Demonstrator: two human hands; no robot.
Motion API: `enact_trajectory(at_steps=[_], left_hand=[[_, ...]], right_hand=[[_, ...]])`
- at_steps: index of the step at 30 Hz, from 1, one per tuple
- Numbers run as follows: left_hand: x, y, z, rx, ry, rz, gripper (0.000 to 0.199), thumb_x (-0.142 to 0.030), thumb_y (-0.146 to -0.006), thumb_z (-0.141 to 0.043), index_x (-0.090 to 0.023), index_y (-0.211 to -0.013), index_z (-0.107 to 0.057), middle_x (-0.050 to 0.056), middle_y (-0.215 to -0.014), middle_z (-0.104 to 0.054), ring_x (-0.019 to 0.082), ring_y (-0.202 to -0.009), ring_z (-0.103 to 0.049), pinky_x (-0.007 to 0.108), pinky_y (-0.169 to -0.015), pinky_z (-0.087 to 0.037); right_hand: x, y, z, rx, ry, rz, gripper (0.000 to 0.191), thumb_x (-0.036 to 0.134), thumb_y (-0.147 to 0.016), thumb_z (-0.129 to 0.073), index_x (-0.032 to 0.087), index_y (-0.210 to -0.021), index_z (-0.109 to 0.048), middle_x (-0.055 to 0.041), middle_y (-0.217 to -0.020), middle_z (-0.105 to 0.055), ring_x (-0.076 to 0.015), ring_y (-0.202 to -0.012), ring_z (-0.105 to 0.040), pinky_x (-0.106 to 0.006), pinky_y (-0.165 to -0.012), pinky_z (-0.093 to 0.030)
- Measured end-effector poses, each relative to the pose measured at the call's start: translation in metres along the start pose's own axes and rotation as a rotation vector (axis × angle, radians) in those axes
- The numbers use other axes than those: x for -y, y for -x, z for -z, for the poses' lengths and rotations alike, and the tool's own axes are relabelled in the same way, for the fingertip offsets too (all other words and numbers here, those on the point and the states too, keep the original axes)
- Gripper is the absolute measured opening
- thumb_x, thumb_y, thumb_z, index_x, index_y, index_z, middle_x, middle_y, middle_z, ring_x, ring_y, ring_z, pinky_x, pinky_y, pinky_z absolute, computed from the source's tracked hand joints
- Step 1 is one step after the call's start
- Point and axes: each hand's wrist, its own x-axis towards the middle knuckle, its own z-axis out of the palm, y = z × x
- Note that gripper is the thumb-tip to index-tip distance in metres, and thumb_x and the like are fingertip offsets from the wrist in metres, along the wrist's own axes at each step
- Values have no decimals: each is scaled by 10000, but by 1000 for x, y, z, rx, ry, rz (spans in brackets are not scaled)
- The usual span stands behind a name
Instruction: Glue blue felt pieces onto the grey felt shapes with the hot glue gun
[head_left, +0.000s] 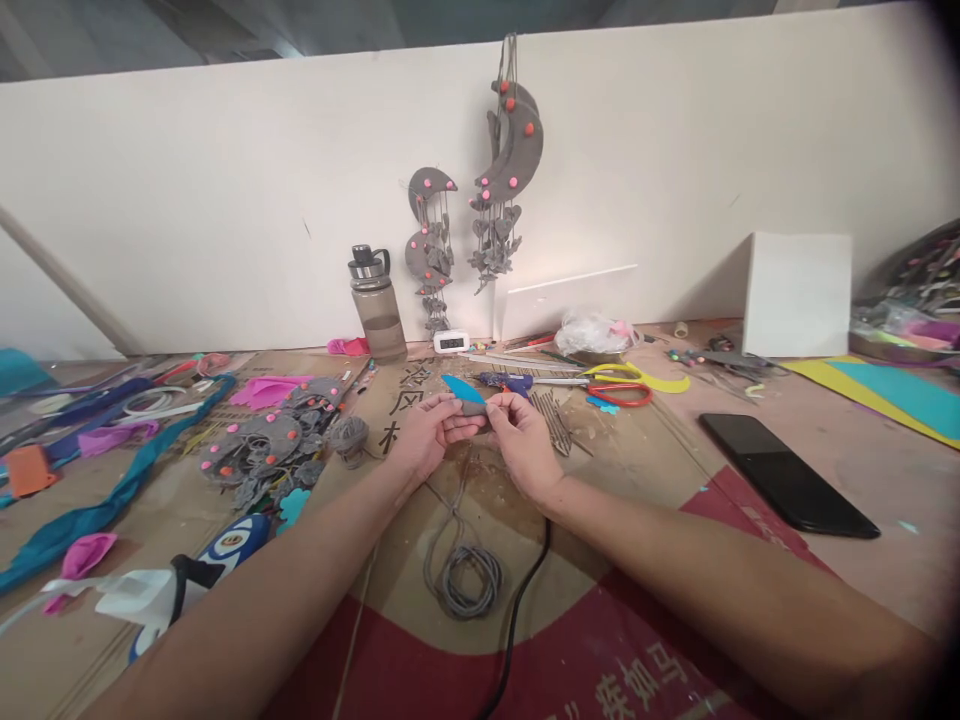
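Both hands meet over the middle of the cardboard. My left hand (429, 436) pinches one side of a small grey piece (472, 408) with a pointed blue piece (462, 389) against it. On the other side, my right hand (520, 437) has its thumb and fingers closed on the same grey piece. Grey cord runs down below the hands into a loose coil (469, 582). A ball of grey yarn (348, 438) lies left of my left hand. Just beyond my right hand are a blue glue gun (517, 383) and a bundle of thin sticks (551, 422).
Grey crescent hangings (517, 150) hang on the white wall. A bottle (379, 310) and small clock (451, 342) stand at the back. Scissors (630, 394) lie behind right, a phone (784, 470) farther right. Decorated grey pieces (259, 440) lie left; a black cable (517, 620) runs toward the front.
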Motion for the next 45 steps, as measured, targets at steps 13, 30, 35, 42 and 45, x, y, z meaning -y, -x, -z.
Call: enact_trajectory(at_steps=[13,30,35,42,45], left_hand=[[-1,-1,1,5,-20,-28,45,-113,-771,-633,-107,-770,-589,103,-767,-741,175,-673,-726,222,-610,-592],[1,-3,5,27,-40,-68,48,-115,-771,-635,-102,-785,-592,104,-754,-737,170,-664,-723,225,-606,-592],[2,-2,4,17,-11,-69,70,-100,-762,-642,-111,-778,-575,106,-777,-742,178,-680,-728,225,-607,-592],[1,-1,2,19,-21,-53,60,-117,-775,-626,-102,-824,-595,118,-771,-742,183,-659,-726,231,-606,-592],[1,-1,2,26,-22,-50,34,-113,-780,-612,-94,-808,-605,121,-759,-740,190,-668,-728,232,-607,-592]], right_hand=[[-5,-4,-2,-34,108,107,178,370,-775,-521,198,-793,-560,24,-690,-510,-118,-613,-446,-264,-612,-396],[-2,-4,-4,-38,116,130,158,346,-752,-512,197,-766,-562,24,-681,-520,-126,-633,-466,-273,-646,-409],[-5,-5,-2,-23,108,132,178,375,-754,-522,204,-775,-566,33,-668,-506,-120,-599,-438,-265,-598,-383],[-10,-6,1,2,68,78,202,409,-764,-536,211,-802,-558,33,-681,-482,-123,-613,-431,-261,-583,-371],[-9,-7,1,0,79,82,209,412,-766,-537,208,-804,-563,28,-690,-488,-124,-625,-435,-262,-590,-374]])
